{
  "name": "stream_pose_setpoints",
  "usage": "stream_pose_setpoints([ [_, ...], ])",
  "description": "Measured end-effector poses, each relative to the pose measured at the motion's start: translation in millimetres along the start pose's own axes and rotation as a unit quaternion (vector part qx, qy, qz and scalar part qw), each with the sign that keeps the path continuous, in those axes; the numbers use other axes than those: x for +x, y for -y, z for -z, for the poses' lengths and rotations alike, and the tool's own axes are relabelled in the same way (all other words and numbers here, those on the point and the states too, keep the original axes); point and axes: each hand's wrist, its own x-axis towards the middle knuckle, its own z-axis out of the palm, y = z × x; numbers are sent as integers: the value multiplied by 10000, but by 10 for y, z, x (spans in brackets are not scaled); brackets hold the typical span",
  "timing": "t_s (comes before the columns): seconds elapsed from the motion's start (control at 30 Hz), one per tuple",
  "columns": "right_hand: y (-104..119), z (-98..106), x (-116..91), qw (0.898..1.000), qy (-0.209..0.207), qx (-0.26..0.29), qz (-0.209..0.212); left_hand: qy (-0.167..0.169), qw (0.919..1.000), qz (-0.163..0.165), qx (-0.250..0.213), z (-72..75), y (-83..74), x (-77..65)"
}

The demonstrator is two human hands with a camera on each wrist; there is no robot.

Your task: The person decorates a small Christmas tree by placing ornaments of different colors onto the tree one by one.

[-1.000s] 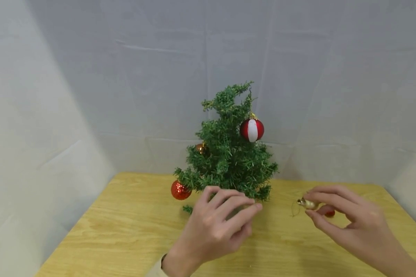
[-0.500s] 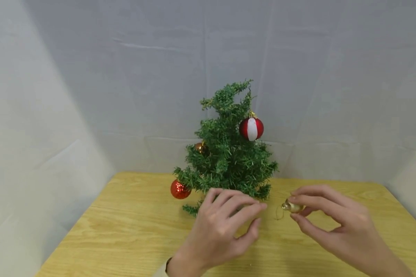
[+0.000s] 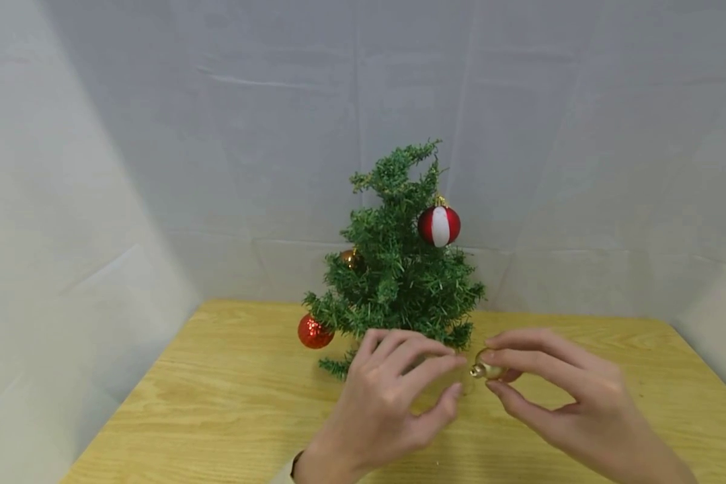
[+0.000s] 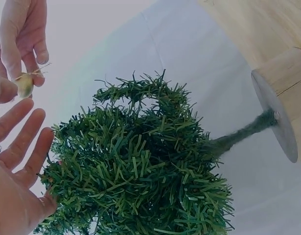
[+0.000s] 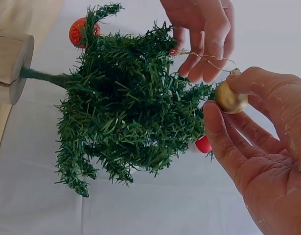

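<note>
Between thumb and fingertips, my right hand pinches a small gold bauble, its cap pointing left. From the cap a thin gold hanging loop stretches toward my left hand, whose relaxed fingers are spread close to the loop in the head view. Behind both hands stands a small artificial Christmas tree. In the left wrist view the left hand's fingers reach beside the green branches, and the gold bauble hangs just above them. Part of the tree's lower front is hidden by the left hand.
On the tree hang a red-and-white striped bauble, a glittery red bauble and a bronze-coloured bauble. The tree's round wooden base shows in both wrist views. A wooden table backs onto pale cloth.
My right hand has carried the gold bauble left, up to the left hand's fingertips. The left thumb has moved out from the palm. A red thing beside the right hand is now hidden.
</note>
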Motion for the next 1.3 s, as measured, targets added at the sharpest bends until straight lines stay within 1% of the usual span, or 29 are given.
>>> stream_pose_setpoints([
  [0.3,0,-45,11,10000,7,9,59,-34,9999,118,-27,-11,-5,4],
  [0.43,4,-45,8,10000,9,-21,57,-105,9997,196,-23,-6,-5,9],
  [0.53,6,-45,2,10000,-13,-19,61,-221,9996,202,-15,4,3,7],
  [0.77,21,-41,-19,9999,-31,-116,-42,-649,9978,-36,145,36,39,-1],
  [0.93,16,-56,-43,9999,21,-31,-136,-899,9954,-180,267,69,59,-8],
  [1.03,7,-61,-56,9997,119,4,-208,-952,9949,-191,257,85,63,-16],
  [1.2,-13,-97,-57,9995,200,29,-228,-951,9952,-157,163,90,62,-26],
  [1.3,-18,-132,-39,9997,166,2,-178,-942,9953,-160,140,92,63,-30],
])
